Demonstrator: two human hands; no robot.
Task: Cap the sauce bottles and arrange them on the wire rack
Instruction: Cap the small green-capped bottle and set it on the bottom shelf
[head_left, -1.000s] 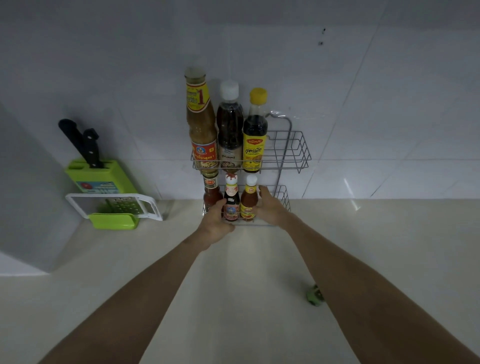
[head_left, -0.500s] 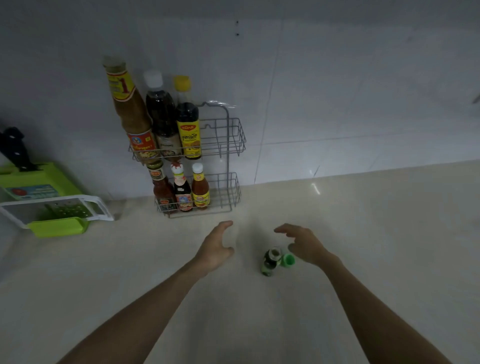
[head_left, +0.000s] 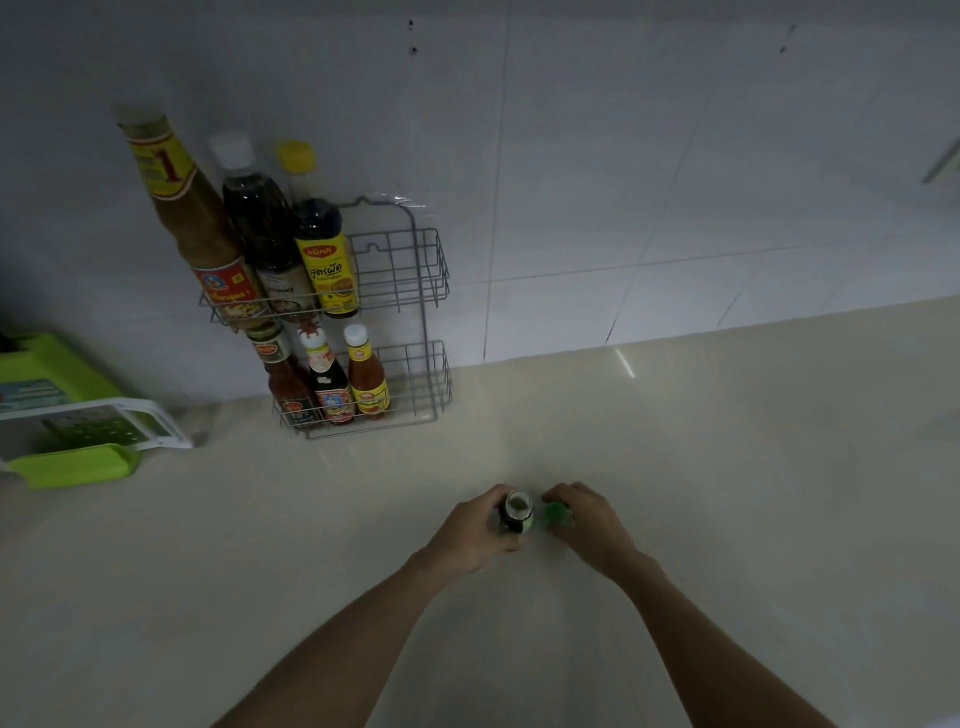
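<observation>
Two hands were down on the cream counter (head_left: 727, 467), near the middle of the view. My left hand (head_left: 470, 535) was wrapped around a small dark sauce bottle (head_left: 516, 514) that stood upright on the counter, mouth uncapped and facing up at the camera. My right hand (head_left: 589, 519) was just beside it, fingers closed over a green cap (head_left: 557, 514); the cap sat right next to the bottle mouth, not on it. Whether the cap was lifted or touching the counter, I couldn't tell, too dim and small.

Wire rack (head_left: 431, 291) stood against the white tiled wall (head_left: 623, 156), well apart from the hands, up and left. Top tier held three tall bottles in a row at its left end: a brown sauce bottle with a red-yellow label (head_left: 195, 223), a dark bottle with a white cap (head_left: 260, 223), and a yellow-capped dark bottle with a yellow label (head_left: 319, 244). Bottom tier held three small bottles, also at the left: a red chili sauce bottle (head_left: 288, 379), a dark bottle with a white cap and red label (head_left: 327, 379), and an orange sauce bottle with a white cap (head_left: 366, 379). Right part of both tiers was bare wire.

Far left edge: a green knife block (head_left: 47, 374) with a white-framed grater (head_left: 98, 426) lying over a green tray.
</observation>
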